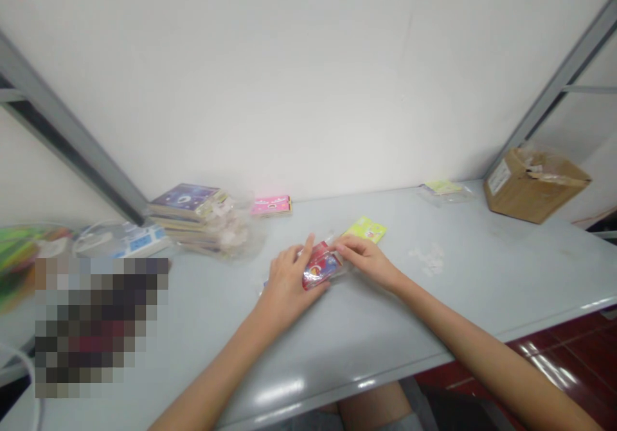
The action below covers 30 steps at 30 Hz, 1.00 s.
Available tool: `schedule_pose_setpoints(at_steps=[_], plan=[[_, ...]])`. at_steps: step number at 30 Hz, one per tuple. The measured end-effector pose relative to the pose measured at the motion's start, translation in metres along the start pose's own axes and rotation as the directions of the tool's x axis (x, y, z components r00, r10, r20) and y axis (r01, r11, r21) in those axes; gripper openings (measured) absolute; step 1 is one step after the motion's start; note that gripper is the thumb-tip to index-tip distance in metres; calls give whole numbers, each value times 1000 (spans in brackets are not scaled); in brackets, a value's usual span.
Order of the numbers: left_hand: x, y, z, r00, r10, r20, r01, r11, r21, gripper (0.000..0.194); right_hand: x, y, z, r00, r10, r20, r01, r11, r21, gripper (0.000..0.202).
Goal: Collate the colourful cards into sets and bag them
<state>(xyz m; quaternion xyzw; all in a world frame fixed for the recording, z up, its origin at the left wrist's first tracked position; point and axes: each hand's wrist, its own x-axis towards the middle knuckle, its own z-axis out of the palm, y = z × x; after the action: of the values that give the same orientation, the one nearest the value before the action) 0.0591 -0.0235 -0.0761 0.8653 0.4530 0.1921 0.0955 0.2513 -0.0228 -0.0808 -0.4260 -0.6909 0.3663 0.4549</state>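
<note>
My left hand [289, 280] lies over a red and blue packet [321, 270] in clear plastic, gripping it against the table with the thumb on the near side and the fingers on the far side. At the packet's upper right edge, my right hand [369, 261] has its thumb and fingertips pinched together on the plastic. Just behind my right hand sits a yellow-green card packet [369, 228], partly covered by the fingers. What exactly the right fingertips pinch is too blurred to make out fully.
A stack of dark blue packets [186, 200] in plastic stands back left, beside a pink card pack [272, 205]. An open cardboard box [533, 187] is at the far right, with another yellow-green packet [443, 187] near it. White scraps [428, 259] lie on the grey table [482, 277].
</note>
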Motion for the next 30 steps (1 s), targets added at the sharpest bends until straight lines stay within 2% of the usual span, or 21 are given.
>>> schedule_pose_setpoints(at_steps=[2,4,7,10,13,15,17,19,21,23,25,27,30], plan=[[0,0,0,1000,-1,-3,1,1000,-7,80,-1,1,-2,1000,21,15,-21,1000,0,33],[0,0,0,1000,11,-6,-11,1000,-18,81,-2,2,-3,993,43,111,-45,999,12,34],[-1,1,0,1000,25,-6,-25,999,-27,82,-3,4,-1,958,40,284,-57,997,49,34],[-1,1,0,1000,26,-4,-26,999,-31,82,-3,4,0,948,54,313,-82,994,76,35],[-1,1,-1,1000,-4,26,4,1000,-19,83,-1,5,-5,979,85,184,-94,995,42,35],[-2,1,-2,997,-34,63,34,999,12,85,2,8,-13,993,106,42,-105,994,-24,35],[-3,2,-4,991,-78,110,71,996,59,90,5,15,-25,986,115,-120,-134,978,-158,35],[-4,3,-5,976,-141,168,124,986,109,95,7,24,-38,959,109,-263,-204,908,-367,36],[-4,4,-7,956,-197,218,169,976,138,98,7,34,-50,920,137,-367,-339,750,-569,42],[-4,4,-8,947,-216,239,187,973,137,95,6,42,-60,881,225,-416,-466,567,-680,51],[-4,4,-9,947,-215,238,191,974,122,92,6,47,-65,848,329,-415,-528,462,-713,56],[-3,3,-9,952,-204,229,184,977,109,91,6,49,-67,834,387,-393,-542,439,-717,57],[-3,2,-8,959,-186,212,167,981,102,89,7,48,-68,831,375,-411,-550,445,-706,55]])
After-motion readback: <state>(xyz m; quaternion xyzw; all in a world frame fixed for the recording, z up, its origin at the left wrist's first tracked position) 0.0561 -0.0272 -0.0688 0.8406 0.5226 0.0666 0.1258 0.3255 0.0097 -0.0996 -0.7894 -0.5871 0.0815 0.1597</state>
